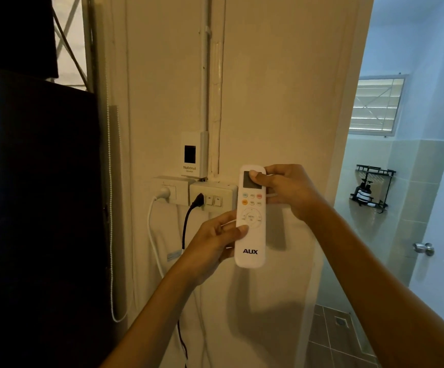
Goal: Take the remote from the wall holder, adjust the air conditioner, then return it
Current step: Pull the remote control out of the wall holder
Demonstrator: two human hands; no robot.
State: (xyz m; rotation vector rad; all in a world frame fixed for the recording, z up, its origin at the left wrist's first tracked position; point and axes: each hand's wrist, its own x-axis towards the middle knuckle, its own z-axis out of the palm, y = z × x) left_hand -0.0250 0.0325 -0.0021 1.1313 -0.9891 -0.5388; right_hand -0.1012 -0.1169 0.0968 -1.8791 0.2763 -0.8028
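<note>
A white AUX remote (250, 243) stands upright against the cream wall, just right of the socket block. My left hand (215, 243) grips its lower left side, thumb resting below the round button pad. My right hand (286, 191) holds its top, thumb lying across the dark display. Behind the remote, thin white parts of the wall holder (275, 195) peek out between my right fingers; most of the holder is hidden. The air conditioner is out of view.
A socket and switch block (213, 193) with a black plug and a white plug sits left of the remote, a National breaker box (193, 154) above it. Dark furniture fills the left. A bathroom doorway opens at right, with a doorknob (424, 248).
</note>
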